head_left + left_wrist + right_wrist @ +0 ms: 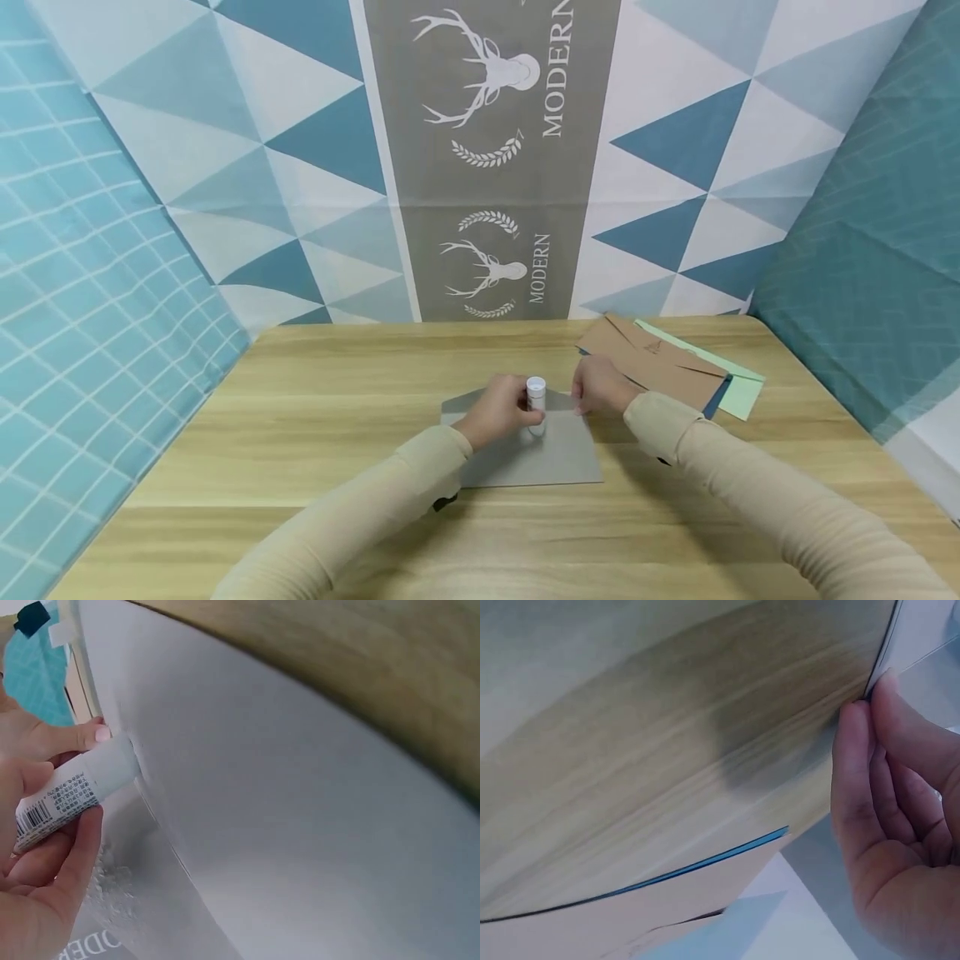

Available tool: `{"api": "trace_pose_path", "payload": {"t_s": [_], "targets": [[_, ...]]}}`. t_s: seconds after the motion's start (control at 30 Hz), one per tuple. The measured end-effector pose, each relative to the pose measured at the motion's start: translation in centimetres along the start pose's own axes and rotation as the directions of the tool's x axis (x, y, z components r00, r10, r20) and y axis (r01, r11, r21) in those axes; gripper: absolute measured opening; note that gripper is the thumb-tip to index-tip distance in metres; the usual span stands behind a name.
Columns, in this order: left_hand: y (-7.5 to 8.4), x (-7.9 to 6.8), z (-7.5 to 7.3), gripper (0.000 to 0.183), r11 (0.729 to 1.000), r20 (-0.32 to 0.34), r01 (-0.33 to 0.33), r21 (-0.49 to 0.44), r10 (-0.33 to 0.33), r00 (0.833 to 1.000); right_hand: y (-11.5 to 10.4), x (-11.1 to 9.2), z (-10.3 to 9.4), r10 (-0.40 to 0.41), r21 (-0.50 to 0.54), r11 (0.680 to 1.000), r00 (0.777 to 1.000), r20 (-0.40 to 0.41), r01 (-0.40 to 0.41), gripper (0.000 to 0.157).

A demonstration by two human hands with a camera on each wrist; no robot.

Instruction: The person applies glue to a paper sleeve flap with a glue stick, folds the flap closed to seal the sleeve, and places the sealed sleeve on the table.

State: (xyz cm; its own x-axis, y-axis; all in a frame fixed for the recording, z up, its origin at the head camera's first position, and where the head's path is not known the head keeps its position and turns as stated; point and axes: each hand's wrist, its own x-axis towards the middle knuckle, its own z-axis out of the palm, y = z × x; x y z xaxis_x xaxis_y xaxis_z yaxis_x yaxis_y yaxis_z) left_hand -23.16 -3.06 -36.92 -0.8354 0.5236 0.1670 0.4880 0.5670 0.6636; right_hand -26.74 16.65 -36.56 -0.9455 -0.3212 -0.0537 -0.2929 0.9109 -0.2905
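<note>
A grey envelope (525,462) lies on the wooden table, its pointed flap spread towards the back. My left hand (498,410) grips a white glue stick (536,404), which stands upright with its lower end against the envelope. Close up in the left wrist view, the printed label and barcode of the glue stick (64,796) show, and its end meets the paper right at the flap's crease. A whitish, lumpy smear (112,889) marks the flap. At the envelope's back right corner my right hand (600,385) pinches the paper edge between thumb and fingertips (853,724).
Brown (675,379), dark blue (717,398) and pale green (744,395) envelopes lie in an overlapping pile at the back right, beside my right wrist. A patterned cloth wall (495,183) rises behind the table (337,467), with blue cloth on both sides.
</note>
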Motion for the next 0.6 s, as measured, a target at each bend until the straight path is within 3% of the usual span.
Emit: {"api": "trace_pose_path", "payload": {"t_s": [0.23, 0.6], "targets": [[0.1, -0.4, 0.5, 0.009, 0.996, -0.049, -0.039, 0.086, 0.043, 0.998, 0.0, 0.3, -0.1, -0.005, -0.018, 1.0, 1.0, 0.026, 0.005, 0.021], [-0.8, -1.2, -0.1, 0.008, 0.998, -0.079, -0.027, 0.063, 0.032, 0.996, 0.5, 0.4, 0.3, -0.015, 0.002, 1.0, 1.0, 0.019, 0.015, 0.019]]}}
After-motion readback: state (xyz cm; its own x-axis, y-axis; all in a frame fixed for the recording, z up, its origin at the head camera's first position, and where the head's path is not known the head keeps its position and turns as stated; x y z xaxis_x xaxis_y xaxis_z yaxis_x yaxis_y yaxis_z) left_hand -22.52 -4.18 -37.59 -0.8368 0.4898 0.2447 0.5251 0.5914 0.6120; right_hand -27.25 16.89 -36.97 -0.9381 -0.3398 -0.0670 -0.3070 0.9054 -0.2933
